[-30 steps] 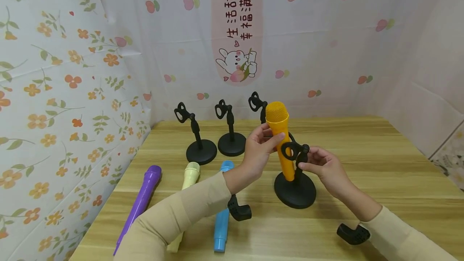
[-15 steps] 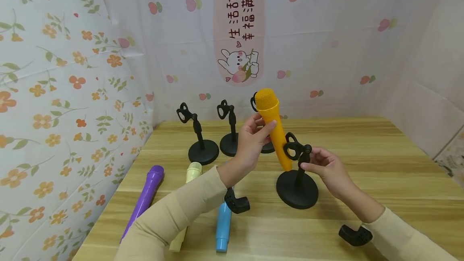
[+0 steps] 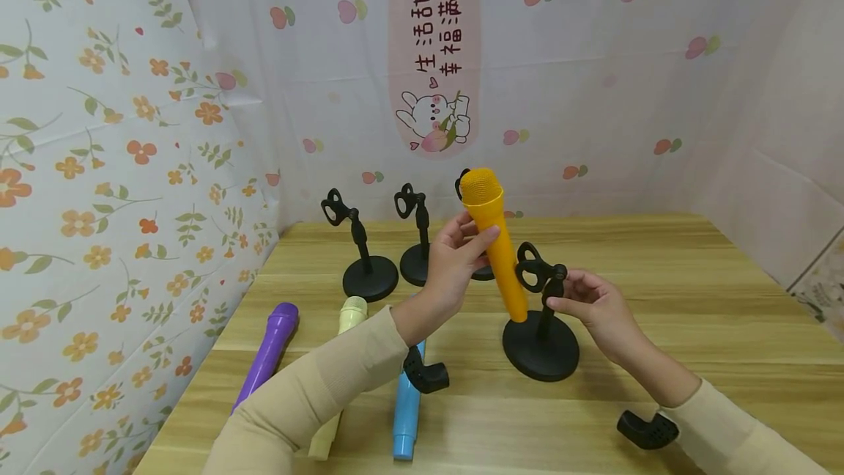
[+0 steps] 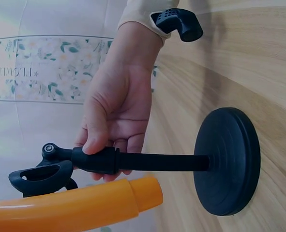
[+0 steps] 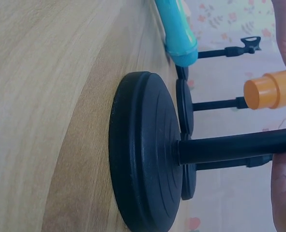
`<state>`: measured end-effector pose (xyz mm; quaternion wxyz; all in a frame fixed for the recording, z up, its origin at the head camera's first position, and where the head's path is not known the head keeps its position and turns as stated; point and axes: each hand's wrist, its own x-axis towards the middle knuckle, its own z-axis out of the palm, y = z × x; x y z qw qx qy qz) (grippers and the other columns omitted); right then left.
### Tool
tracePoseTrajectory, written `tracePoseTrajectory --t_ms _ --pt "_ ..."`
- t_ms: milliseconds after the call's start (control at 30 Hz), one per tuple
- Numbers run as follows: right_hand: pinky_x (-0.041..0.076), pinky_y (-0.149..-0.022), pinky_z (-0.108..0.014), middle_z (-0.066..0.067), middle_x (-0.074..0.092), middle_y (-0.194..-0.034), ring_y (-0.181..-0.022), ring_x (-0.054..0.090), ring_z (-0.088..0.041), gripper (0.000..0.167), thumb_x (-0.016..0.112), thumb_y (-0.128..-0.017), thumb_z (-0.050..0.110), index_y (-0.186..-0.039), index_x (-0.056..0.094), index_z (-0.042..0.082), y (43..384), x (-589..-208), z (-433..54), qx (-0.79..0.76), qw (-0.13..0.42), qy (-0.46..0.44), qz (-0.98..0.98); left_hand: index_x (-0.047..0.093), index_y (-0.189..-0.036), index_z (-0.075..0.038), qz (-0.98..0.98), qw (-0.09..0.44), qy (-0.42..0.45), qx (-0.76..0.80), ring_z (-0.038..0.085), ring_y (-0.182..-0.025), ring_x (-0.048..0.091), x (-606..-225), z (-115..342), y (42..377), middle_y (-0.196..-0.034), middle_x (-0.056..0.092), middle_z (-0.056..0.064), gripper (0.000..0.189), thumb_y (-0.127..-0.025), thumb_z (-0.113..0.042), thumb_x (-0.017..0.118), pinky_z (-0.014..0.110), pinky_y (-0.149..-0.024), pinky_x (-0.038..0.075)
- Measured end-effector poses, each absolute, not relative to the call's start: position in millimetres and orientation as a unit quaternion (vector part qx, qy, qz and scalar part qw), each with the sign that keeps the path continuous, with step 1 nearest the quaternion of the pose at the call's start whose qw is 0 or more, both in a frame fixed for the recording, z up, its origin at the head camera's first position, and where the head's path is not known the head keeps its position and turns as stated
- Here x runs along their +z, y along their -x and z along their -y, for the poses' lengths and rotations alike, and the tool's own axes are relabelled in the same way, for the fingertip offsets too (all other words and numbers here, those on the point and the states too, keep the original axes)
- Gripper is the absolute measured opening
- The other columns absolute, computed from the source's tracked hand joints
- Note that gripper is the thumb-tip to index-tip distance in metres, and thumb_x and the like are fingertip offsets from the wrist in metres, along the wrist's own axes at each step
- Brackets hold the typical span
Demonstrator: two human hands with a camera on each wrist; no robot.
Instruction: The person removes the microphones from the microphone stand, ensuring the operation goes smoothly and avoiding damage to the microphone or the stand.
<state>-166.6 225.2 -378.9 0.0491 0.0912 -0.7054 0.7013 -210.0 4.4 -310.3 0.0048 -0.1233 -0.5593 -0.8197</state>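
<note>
My left hand (image 3: 456, 259) holds an orange microphone (image 3: 504, 259) just below its mesh head, the body tilted with its narrow end down. That end hangs over the round base of a black desktop microphone stand (image 3: 542, 347). My right hand (image 3: 596, 306) pinches the stand's upright near its top, thumb on the near side, as the left wrist view also shows. The stand's clip (image 3: 532, 268) sits right beside the microphone's lower body, and no microphone is in it. Up close, the microphone's plain end (image 5: 261, 93) appears beside the upright in the right wrist view.
Two black stands, one at left (image 3: 369, 277) and one at centre (image 3: 415, 262), stand at the back; another is mostly hidden behind my left hand. Purple (image 3: 267, 350), cream (image 3: 352, 314) and blue (image 3: 406, 416) microphones lie on the wooden table (image 3: 692, 299), partly under my left sleeve.
The left hand has drawn the orange microphone left and up, away from beside the stand's clip, then lowered it slightly. The right hand keeps its grip on the stand.
</note>
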Motion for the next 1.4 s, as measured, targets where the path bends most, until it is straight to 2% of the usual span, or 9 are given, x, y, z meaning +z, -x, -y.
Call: tracePoseTrajectory --t_ms 367,733,967,1400 --pt "0.052 -0.079 -0.019 0.004 0.062 -0.094 -0.088 0.058 -0.012 0.025 0.073 -0.085 0.0 -0.105 0.068 0.014 167 -380 -226 0.701 0.051 -0.079 0.707 0.061 -0.124 -0.006 0.559 -0.012 0.125 -0.82 0.025 -0.097 0.064 -313 1 208 -0.104 0.06 0.009 0.035 -0.091 -0.012 0.07 0.041 -0.078 0.056" --pt "0.052 -0.078 -0.019 0.004 0.063 -0.093 -0.086 0.06 -0.012 0.025 0.074 -0.085 0.0 -0.104 0.069 0.014 167 -379 -225 0.7 0.057 -0.08 0.707 0.062 -0.122 -0.007 0.577 -0.015 0.096 -0.811 0.026 -0.096 0.066 -317 3 207 -0.102 0.062 0.01 0.035 -0.088 -0.011 0.073 0.042 -0.075 0.057" --pt "0.053 -0.078 -0.02 0.004 0.064 -0.093 -0.086 0.061 -0.012 0.027 0.073 -0.084 -0.002 -0.105 0.07 0.015 167 -379 -225 0.708 0.054 -0.086 0.699 0.064 -0.12 -0.009 0.598 -0.028 0.081 -0.797 0.025 -0.095 0.066 -319 5 206 -0.102 0.063 0.009 0.035 -0.087 -0.015 0.075 0.042 -0.074 0.057" --pt "0.053 -0.076 -0.021 0.003 0.064 -0.091 -0.083 0.061 -0.013 0.027 0.074 -0.083 -0.003 -0.104 0.07 0.015 167 -376 -225 0.708 0.054 -0.088 0.698 0.064 -0.116 -0.005 0.625 -0.046 0.079 -0.776 0.022 -0.088 0.064 -328 14 204 -0.102 0.061 0.011 0.034 -0.089 -0.023 0.074 0.043 -0.072 0.058"
